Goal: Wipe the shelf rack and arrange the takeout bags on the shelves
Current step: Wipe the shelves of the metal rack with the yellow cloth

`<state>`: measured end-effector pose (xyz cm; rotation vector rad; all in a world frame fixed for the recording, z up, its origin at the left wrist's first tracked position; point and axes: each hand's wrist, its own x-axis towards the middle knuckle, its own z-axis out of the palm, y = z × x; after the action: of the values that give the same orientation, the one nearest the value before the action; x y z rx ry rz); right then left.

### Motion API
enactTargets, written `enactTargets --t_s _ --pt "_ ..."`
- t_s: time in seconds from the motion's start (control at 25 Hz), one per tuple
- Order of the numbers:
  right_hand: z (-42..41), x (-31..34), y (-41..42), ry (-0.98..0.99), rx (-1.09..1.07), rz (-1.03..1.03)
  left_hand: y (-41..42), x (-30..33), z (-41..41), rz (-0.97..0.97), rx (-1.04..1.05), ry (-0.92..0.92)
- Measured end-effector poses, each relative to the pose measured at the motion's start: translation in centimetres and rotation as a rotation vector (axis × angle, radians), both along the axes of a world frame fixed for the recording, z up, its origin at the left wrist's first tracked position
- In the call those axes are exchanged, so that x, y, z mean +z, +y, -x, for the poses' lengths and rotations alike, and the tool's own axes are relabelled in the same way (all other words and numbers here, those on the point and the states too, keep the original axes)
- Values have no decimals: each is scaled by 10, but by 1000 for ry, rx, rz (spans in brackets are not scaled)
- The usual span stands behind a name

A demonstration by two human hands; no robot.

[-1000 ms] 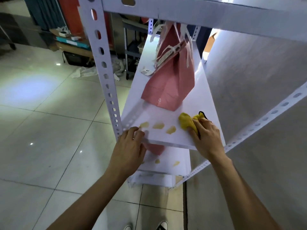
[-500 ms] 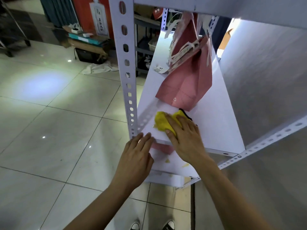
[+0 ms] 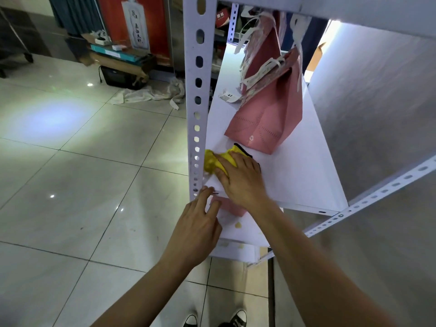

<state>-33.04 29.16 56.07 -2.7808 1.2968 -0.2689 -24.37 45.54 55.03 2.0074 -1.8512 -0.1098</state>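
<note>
A white metal shelf rack (image 3: 304,175) stands against a grey wall. My right hand (image 3: 243,180) presses a yellow cloth (image 3: 213,160) flat on the near left corner of the shelf, beside the perforated upright post (image 3: 197,109). My left hand (image 3: 198,225) rests its fingertips on the shelf's front edge, holding nothing. A pink takeout bag (image 3: 266,119) with white handles lies tilted on the same shelf just behind the cloth. Another pink bag (image 3: 230,206) shows partly on the shelf below, where yellowish stains (image 3: 238,224) remain.
A small white tag (image 3: 230,96) lies on the shelf left of the bag. To the left is open tiled floor (image 3: 82,175), with a crumpled white cloth (image 3: 151,94) and stacked boxes (image 3: 120,60) further back. My shoes (image 3: 237,318) show at the bottom.
My right hand has swept the yellow cloth leftward across the shelf's front, from the right side to the left corner by the post. The yellowish stains on this shelf are gone.
</note>
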Motion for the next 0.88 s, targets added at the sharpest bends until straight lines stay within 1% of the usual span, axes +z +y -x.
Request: enactTargets --t_s 0.08,0.2,0.28,0.4,0.56,0.64,0.76,0.88 --pt "1 -1 7 -37 -42 -2 -2 3 -1 7 14 -4" --pt "27 -14 30 -97 -42 54 -3 5 0 -2 40 21" --pt "26 -10 20 -71 -55 20 -4 5 2 -19 41 18" --pt "5 2 2 -15 -131 -13 -5 5 3 -27 33 -1" --pt "33 -12 39 -133 -115 44 -3 4 4 -30 43 0" --pt "38 -11 33 -100 -117 18 -5 3 7 -35 54 -25" --pt "19 4 0 -15 -200 -77 -10 2 11 -19 72 -65" --pt "37 -5 21 -69 -200 -21 -15 4 10 12 65 -77"
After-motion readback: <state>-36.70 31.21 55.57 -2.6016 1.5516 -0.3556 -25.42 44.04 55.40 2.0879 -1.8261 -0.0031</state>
